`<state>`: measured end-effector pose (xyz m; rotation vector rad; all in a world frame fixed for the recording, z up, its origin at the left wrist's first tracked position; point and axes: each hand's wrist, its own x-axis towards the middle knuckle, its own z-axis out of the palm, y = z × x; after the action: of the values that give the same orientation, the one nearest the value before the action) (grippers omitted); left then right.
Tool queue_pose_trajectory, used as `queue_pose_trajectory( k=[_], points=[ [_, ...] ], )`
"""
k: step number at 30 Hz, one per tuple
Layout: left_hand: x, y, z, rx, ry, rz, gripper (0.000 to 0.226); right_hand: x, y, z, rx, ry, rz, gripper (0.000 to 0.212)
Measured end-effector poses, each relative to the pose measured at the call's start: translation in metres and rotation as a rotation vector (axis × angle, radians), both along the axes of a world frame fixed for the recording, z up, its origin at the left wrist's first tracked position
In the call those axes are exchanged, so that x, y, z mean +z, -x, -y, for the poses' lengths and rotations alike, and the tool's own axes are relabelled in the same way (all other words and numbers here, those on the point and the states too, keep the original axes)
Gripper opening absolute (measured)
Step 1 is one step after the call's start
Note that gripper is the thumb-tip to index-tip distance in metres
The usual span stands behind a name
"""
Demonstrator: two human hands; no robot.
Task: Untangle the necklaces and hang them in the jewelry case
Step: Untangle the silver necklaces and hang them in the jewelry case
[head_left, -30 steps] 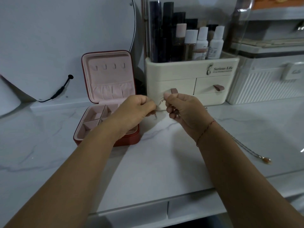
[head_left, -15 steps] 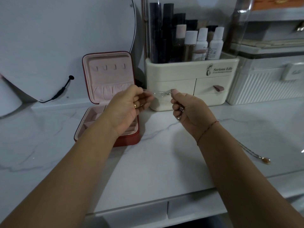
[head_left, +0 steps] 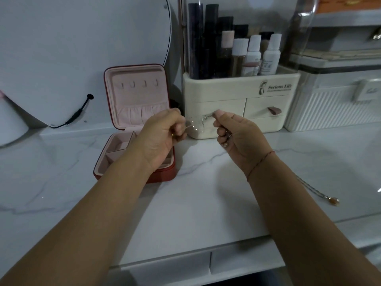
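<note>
**2 hands are holding 1 thin chain between them beside the open case**

At the far left, 1 round white mirror [head_left: 82, 58] is leaning at the back of the marble counter [head_left: 185, 203], with 1 black cable [head_left: 79, 112] hanging from it. Next to it, 1 red jewelry case [head_left: 135, 100] is standing open on the counter. Its pink lid is upright, and the 4 small hooks [head_left: 139, 84] in it are carrying nothing.

Both forearms are reaching forward from the lower corners, bare to the wrist. The left hand [head_left: 162, 135] is hovering over the case's right edge, back toward the camera and fingers curled, pinching 1 end of a silver necklace [head_left: 201, 121]. The right hand [head_left: 239, 139] is turning its palm side leftward, with thumb and forefinger pinching the other end. A red thread bracelet [head_left: 260, 163] is circling that wrist.

The chain is sagging slightly across the gap between the 2 hands, raised off the counter. It is blurred, so any knots cannot be told.

Behind the hands, 1 cream organizer [head_left: 241, 87] is holding 4 pale-capped bottles [head_left: 254, 54] and several dark tubes. Further right, a second necklace [head_left: 315, 191] is lying on the counter, partly hidden by the right forearm. At the far right, 1 ribbed white box [head_left: 334, 108] is standing against the wall.
</note>
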<state>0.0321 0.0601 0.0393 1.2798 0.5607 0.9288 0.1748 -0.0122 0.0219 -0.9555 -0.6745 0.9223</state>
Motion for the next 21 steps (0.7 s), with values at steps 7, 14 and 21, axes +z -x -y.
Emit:
queue_pose_trajectory(
  k=[7,14,21],
  points=[
    [-0.005,0.001,0.008,0.133,-0.408,-0.338,0.009,-0.002,-0.002,-0.002,-0.094,-0.037,0.132,0.009],
    [-0.005,0.001,0.010,0.143,-0.448,-0.323,0.011,0.001,0.004,-0.001,-0.078,-0.060,0.253,0.007],
    [-0.004,-0.001,0.015,0.151,-0.434,-0.296,0.006,0.001,0.006,-0.002,-0.033,-0.032,0.355,0.011]
  ],
)
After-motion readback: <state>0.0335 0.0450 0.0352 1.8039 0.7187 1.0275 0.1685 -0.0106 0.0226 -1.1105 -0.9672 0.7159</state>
